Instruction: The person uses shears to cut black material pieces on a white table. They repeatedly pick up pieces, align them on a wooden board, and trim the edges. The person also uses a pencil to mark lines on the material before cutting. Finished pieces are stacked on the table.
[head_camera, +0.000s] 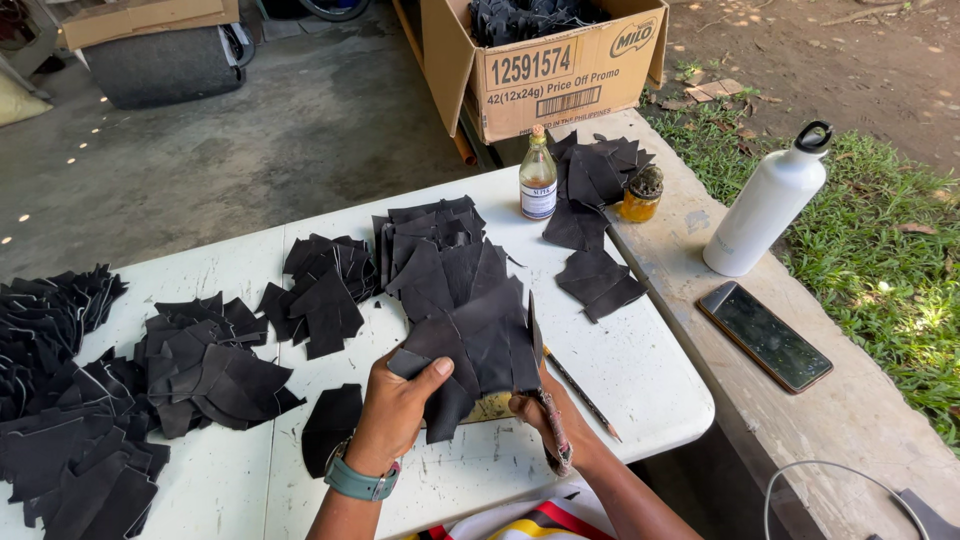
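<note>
Black cut pieces look like matt leather, table is scuffed white plastic, far box plain cardboard, bottle smooth white metal.

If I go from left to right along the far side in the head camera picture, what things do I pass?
Clear glass bottle with white label → small amber jar with dark lid → white metal water bottle; nearer, the black phone.

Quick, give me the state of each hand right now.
Left hand: closed on a black leather piece, thumb on top.
Right hand: closed, gripping the same leather piece's edge, with a brush in it too.
</note>
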